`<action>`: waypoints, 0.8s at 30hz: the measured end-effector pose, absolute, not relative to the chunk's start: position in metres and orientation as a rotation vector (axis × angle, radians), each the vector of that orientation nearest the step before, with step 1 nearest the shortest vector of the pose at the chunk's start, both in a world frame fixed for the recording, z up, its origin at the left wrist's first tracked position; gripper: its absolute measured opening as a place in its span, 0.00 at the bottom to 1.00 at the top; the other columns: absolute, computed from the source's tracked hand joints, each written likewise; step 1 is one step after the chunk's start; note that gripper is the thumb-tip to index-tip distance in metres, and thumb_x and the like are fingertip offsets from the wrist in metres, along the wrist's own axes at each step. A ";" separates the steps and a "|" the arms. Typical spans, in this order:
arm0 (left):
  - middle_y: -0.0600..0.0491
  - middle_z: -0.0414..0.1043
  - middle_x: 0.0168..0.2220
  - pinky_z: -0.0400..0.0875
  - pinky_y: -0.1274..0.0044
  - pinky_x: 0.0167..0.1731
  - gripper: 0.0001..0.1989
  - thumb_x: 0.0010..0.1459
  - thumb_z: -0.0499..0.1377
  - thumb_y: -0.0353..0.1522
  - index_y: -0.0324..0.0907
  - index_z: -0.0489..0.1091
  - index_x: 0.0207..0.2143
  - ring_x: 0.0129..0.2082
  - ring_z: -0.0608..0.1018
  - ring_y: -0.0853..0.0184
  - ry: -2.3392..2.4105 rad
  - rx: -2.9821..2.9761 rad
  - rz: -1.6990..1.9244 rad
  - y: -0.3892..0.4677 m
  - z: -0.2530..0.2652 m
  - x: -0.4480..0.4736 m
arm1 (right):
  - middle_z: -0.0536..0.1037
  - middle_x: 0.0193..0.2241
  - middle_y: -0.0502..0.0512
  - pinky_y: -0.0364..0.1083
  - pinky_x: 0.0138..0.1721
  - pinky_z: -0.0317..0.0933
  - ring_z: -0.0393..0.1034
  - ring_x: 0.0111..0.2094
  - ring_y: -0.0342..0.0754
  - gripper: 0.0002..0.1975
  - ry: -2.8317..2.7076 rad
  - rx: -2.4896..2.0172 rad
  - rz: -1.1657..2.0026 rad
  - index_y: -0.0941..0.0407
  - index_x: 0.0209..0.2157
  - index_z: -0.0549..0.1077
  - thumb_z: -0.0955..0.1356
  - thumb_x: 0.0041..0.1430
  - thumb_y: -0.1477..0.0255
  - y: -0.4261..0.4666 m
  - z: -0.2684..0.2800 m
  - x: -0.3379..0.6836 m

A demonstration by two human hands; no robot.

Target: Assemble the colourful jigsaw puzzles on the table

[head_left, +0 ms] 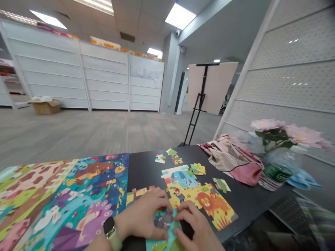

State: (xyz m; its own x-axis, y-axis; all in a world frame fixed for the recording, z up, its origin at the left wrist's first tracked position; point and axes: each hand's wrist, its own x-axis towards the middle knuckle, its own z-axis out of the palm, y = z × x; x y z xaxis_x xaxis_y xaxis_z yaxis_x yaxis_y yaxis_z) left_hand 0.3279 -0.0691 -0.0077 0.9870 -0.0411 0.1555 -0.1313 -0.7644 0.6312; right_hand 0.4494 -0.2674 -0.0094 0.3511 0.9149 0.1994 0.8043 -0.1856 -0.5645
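My left hand (149, 213), with a watch (109, 226) on its wrist, curls its thumb and fingers around a turquoise jigsaw section with a grey hippo (164, 221). From the other side, the bent fingers and thumb of my right hand (195, 226) grip the right edge of the same turquoise section. Its lower part shows green; my fingers hide some of its edges. Just beyond lies a joined yellow puzzle section with lions (213, 200) and a blue elephant (184, 178). Another joined part (137, 195) is partly covered by my left hand.
Loose puzzle pieces lie farther back, among them a yellow one (198, 169) and a green one (221, 185). Illustrated sheets (86, 195) cover the table's left side. A pink cloth (239, 162), a bottle (276, 172) and pink flowers (300, 134) stand at the right.
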 end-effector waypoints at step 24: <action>0.56 0.68 0.44 0.58 0.68 0.55 0.14 0.46 0.68 0.30 0.48 0.70 0.37 0.46 0.70 0.61 0.014 2.412 0.204 -0.086 -0.002 0.329 | 0.77 0.54 0.62 0.56 0.53 0.66 0.70 0.55 0.60 0.26 -1.048 -2.238 0.122 0.54 0.51 0.75 0.69 0.50 0.62 -0.356 -0.009 0.665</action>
State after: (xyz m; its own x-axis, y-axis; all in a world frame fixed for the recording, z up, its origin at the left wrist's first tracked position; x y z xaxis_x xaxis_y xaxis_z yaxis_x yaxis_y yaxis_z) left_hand 0.3293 -0.0858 -0.0016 0.9875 0.0654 0.1435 -0.0459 -0.7514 0.6582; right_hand 0.6647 -0.3565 -0.0092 0.6757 0.7142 0.1827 0.6534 -0.4655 -0.5970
